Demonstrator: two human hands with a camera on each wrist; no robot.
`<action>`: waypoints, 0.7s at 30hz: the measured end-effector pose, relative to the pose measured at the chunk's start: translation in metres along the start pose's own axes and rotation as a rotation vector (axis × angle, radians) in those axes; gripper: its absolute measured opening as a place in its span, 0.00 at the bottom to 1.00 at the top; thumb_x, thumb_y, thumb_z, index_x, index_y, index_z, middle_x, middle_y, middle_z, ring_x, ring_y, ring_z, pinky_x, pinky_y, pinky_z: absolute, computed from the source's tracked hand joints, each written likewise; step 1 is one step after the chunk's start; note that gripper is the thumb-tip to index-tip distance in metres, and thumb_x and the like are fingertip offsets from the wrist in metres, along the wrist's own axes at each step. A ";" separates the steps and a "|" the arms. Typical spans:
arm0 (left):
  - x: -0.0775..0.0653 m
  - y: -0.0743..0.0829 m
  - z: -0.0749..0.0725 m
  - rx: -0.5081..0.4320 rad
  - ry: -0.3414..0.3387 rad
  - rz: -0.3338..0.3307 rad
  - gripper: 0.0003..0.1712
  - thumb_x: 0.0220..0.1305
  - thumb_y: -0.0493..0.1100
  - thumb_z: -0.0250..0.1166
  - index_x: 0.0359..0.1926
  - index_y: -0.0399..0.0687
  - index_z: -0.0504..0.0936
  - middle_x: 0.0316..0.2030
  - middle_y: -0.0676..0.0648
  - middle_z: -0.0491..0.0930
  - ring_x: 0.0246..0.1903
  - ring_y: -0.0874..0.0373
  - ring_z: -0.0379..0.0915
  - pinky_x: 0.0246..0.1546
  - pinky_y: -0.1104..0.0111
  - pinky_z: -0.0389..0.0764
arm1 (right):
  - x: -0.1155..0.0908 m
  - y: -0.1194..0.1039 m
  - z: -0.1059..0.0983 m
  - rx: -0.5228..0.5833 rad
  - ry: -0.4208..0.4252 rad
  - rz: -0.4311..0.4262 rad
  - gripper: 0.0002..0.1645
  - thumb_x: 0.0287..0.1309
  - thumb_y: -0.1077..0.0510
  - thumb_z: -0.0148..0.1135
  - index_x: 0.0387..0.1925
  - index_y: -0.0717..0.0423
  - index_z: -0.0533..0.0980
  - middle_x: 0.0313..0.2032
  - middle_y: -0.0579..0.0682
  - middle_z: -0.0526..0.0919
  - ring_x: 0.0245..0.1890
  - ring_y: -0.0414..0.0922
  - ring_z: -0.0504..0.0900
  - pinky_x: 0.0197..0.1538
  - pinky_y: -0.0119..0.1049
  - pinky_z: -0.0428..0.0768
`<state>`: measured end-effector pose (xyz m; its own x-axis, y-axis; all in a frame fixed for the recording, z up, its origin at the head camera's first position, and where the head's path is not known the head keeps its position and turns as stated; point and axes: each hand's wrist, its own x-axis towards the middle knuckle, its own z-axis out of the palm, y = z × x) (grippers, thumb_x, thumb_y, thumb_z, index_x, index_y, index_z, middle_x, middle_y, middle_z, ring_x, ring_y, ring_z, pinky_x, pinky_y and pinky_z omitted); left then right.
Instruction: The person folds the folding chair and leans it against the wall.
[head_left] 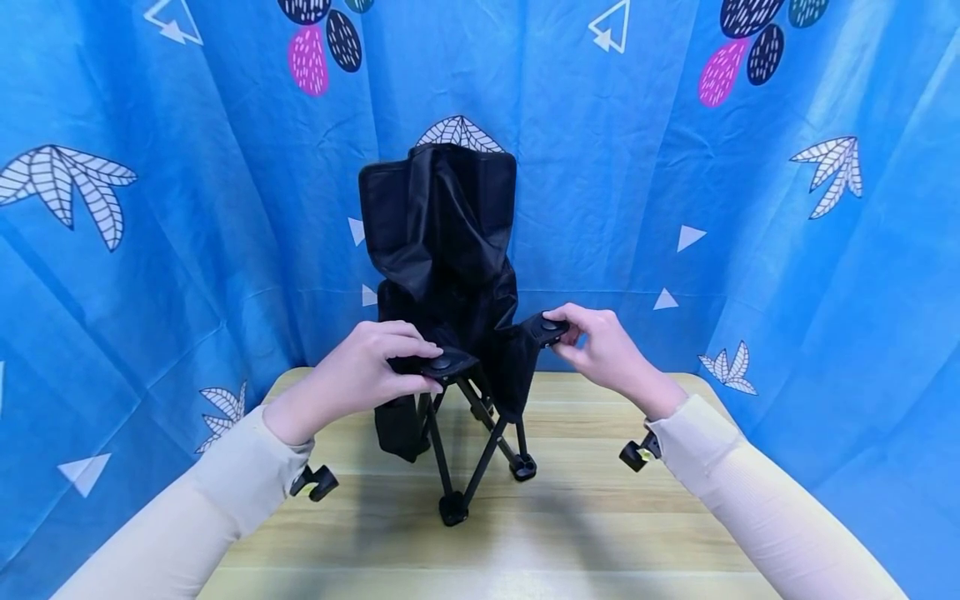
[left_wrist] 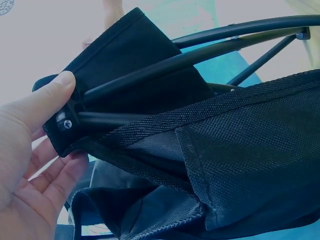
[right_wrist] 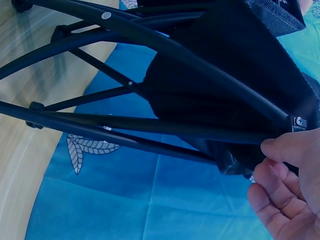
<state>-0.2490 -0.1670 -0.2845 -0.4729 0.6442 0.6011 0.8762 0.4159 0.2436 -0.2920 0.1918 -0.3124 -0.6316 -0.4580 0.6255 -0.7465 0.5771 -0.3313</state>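
A small black folding chair [head_left: 450, 217] stands partly unfolded on the wooden table, its fabric back creased and its seat bunched between the legs. My left hand [head_left: 367, 362] pinches one front corner [head_left: 450, 362] of the fabric, fingers on top and thumb below. On the other side, my right hand [head_left: 600, 346] grips the opposite front corner [head_left: 551, 325] the same way. Up close in the left wrist view, the thumb lies beside a corner bracket [left_wrist: 65, 122] with a screw. Crossed metal tubes [right_wrist: 210, 75] run from the right corner toward the feet in the right wrist view.
The light wooden table [head_left: 615, 533] carries the chair's black plastic feet [head_left: 453, 508]. Blue patterned curtain [head_left: 600, 183] hangs close behind and on both sides. Small black devices [head_left: 315, 482] are strapped at both cuffs.
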 end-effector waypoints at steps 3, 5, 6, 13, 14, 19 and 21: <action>0.001 -0.001 0.000 0.004 0.000 0.001 0.21 0.51 0.37 0.87 0.48 0.39 0.94 0.39 0.46 0.91 0.33 0.59 0.84 0.31 0.71 0.87 | 0.001 -0.001 0.000 -0.003 0.006 -0.008 0.19 0.60 0.75 0.74 0.53 0.64 0.85 0.36 0.59 0.91 0.27 0.46 0.86 0.35 0.38 0.87; 0.002 -0.001 0.000 0.007 -0.001 0.000 0.21 0.52 0.37 0.87 0.49 0.39 0.94 0.39 0.46 0.91 0.33 0.59 0.85 0.31 0.72 0.87 | 0.001 -0.002 0.001 -0.005 0.010 -0.012 0.20 0.59 0.75 0.74 0.53 0.64 0.85 0.36 0.58 0.91 0.27 0.46 0.86 0.35 0.38 0.87; 0.002 -0.002 0.000 0.008 -0.002 -0.001 0.21 0.52 0.36 0.87 0.49 0.39 0.94 0.40 0.46 0.91 0.34 0.59 0.85 0.31 0.72 0.87 | 0.001 -0.002 0.001 -0.005 0.012 -0.015 0.20 0.59 0.75 0.74 0.53 0.64 0.85 0.36 0.58 0.91 0.27 0.46 0.85 0.35 0.38 0.87; 0.004 -0.004 0.001 0.017 0.004 0.008 0.22 0.53 0.37 0.86 0.50 0.39 0.94 0.40 0.46 0.92 0.34 0.59 0.85 0.31 0.72 0.86 | 0.002 -0.002 0.002 -0.004 0.021 -0.032 0.20 0.59 0.75 0.74 0.53 0.64 0.85 0.37 0.58 0.91 0.27 0.45 0.86 0.34 0.37 0.87; 0.005 -0.004 0.002 0.017 0.008 0.012 0.22 0.53 0.38 0.87 0.50 0.39 0.94 0.40 0.46 0.92 0.34 0.59 0.85 0.31 0.72 0.86 | 0.002 -0.002 0.003 -0.005 0.022 -0.035 0.20 0.59 0.75 0.75 0.53 0.64 0.85 0.37 0.58 0.91 0.27 0.45 0.86 0.34 0.37 0.87; 0.007 -0.006 0.003 0.020 0.026 0.037 0.22 0.52 0.38 0.87 0.50 0.38 0.94 0.40 0.46 0.92 0.35 0.58 0.85 0.31 0.71 0.86 | 0.003 -0.005 0.003 0.000 0.030 -0.043 0.21 0.58 0.75 0.75 0.53 0.64 0.85 0.36 0.58 0.91 0.26 0.45 0.85 0.34 0.37 0.87; 0.007 -0.007 0.004 0.022 0.031 0.042 0.22 0.53 0.38 0.87 0.50 0.38 0.94 0.40 0.45 0.92 0.35 0.58 0.85 0.32 0.70 0.86 | 0.003 -0.007 0.003 0.006 0.032 -0.045 0.21 0.57 0.75 0.74 0.52 0.64 0.85 0.35 0.58 0.91 0.26 0.45 0.85 0.34 0.38 0.87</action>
<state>-0.2589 -0.1627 -0.2844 -0.4319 0.6413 0.6342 0.8931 0.4025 0.2011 -0.2899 0.1844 -0.3103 -0.5905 -0.4617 0.6619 -0.7753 0.5522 -0.3065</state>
